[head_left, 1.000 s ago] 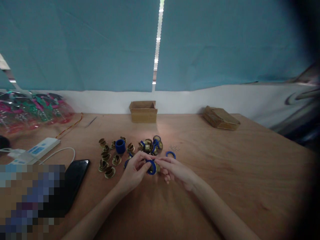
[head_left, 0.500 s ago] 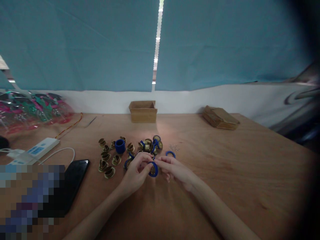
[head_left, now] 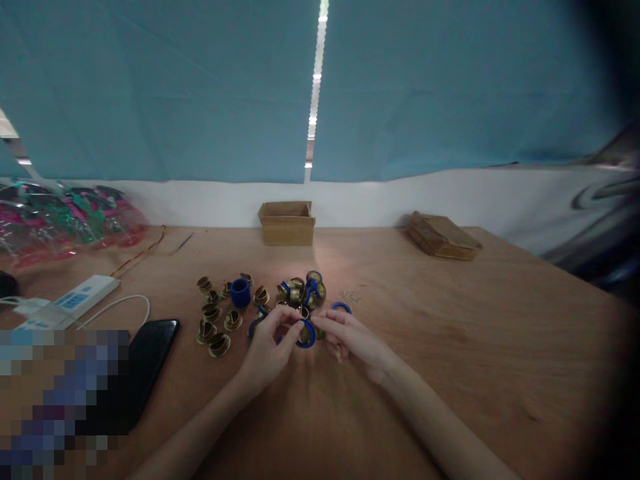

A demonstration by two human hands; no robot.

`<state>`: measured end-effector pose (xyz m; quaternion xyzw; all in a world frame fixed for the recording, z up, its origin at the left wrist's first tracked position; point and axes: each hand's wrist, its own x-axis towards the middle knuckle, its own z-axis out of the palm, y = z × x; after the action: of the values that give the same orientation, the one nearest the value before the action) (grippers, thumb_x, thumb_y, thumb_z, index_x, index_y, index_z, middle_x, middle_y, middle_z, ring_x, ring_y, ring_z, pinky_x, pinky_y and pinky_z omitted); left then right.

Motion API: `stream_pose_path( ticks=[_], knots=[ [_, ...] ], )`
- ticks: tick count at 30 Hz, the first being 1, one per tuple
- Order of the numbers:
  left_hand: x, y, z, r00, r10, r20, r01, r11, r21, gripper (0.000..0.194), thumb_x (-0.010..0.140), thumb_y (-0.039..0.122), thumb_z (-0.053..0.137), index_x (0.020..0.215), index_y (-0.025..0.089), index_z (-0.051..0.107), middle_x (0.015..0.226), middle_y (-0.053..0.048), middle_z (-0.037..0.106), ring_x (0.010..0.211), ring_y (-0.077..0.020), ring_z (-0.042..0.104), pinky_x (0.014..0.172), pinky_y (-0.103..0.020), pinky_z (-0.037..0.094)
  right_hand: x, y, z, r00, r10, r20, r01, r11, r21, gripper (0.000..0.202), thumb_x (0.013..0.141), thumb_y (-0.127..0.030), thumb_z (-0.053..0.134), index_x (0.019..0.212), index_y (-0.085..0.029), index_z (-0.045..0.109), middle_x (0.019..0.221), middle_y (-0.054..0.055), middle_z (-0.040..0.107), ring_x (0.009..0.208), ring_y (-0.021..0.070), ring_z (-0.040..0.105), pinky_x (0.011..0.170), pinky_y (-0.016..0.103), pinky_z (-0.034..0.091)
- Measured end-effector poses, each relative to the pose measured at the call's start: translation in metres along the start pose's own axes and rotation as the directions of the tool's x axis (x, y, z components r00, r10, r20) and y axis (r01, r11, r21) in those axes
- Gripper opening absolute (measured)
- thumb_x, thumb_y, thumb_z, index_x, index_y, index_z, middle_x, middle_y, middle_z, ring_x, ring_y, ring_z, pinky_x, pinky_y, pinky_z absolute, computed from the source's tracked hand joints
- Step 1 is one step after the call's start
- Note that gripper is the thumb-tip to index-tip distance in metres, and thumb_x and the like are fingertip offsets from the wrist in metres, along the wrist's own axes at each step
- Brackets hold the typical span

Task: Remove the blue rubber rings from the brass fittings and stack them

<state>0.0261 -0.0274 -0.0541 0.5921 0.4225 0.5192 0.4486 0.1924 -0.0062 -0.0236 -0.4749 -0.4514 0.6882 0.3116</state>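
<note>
My left hand point(head_left: 274, 343) is closed on a round brass fitting with a blue ring point(head_left: 306, 335) around its rim, pinched between thumb and fingers. Close by on the right, my right hand point(head_left: 350, 339) has its thumb and forefinger pinched together at the fitting's upper edge. Whatever lies between those fingertips is too small to make out. Behind the hands is a pile of brass fittings with blue rings point(head_left: 310, 287). Loose brass fittings point(head_left: 233, 320) lie to the left, around a stack of blue rings point(head_left: 241, 293). A single blue ring point(head_left: 342, 308) lies just beyond my right hand.
Small thin metal pieces point(head_left: 350, 295) are scattered right of the pile. An open cardboard box point(head_left: 287, 232) and a flattened one point(head_left: 443, 238) stand at the back. On the left are a black phone point(head_left: 155, 353), a power strip point(head_left: 85, 298) and plastic-wrapped goods point(head_left: 75, 220).
The blue-ringed fitting has tilted and shifted slightly up and left in my left hand. My right hand's fingers have moved a little, staying near it.
</note>
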Motion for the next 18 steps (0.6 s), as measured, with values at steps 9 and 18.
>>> stream_pose_path(
  ticks=[9, 18],
  knots=[
    [0.0007, 0.0004, -0.0014, 0.999, -0.005, -0.048, 0.006, 1.0, 0.004, 0.014, 0.085, 0.027, 0.059, 0.091, 0.015, 0.061, 0.087, -0.004, 0.064, 0.081, -0.0153, 0.061, 0.073, -0.026, 0.05, 0.0008, 0.0024, 0.0004, 1.0, -0.02, 0.004, 0.02, 0.999, 0.03, 0.033, 0.071, -0.045, 0.07, 0.075, -0.019, 0.05, 0.04, -0.013, 0.034, 0.033, 0.0035, 0.028, 0.033, 0.017, 0.025],
    [0.0, 0.0083, -0.0027, 0.994, 0.038, -0.103, -0.032, 0.997, 0.064, 0.015, 0.085, 0.025, 0.059, 0.092, 0.015, 0.067, 0.086, -0.005, 0.067, 0.079, -0.0149, 0.063, 0.07, -0.024, 0.051, -0.0011, 0.0001, 0.0016, 1.0, -0.02, -0.014, 0.021, 1.0, 0.01, 0.032, 0.072, -0.043, 0.068, 0.073, -0.02, 0.047, 0.042, -0.013, 0.033, 0.033, 0.0035, 0.029, 0.033, 0.017, 0.023]
  ],
)
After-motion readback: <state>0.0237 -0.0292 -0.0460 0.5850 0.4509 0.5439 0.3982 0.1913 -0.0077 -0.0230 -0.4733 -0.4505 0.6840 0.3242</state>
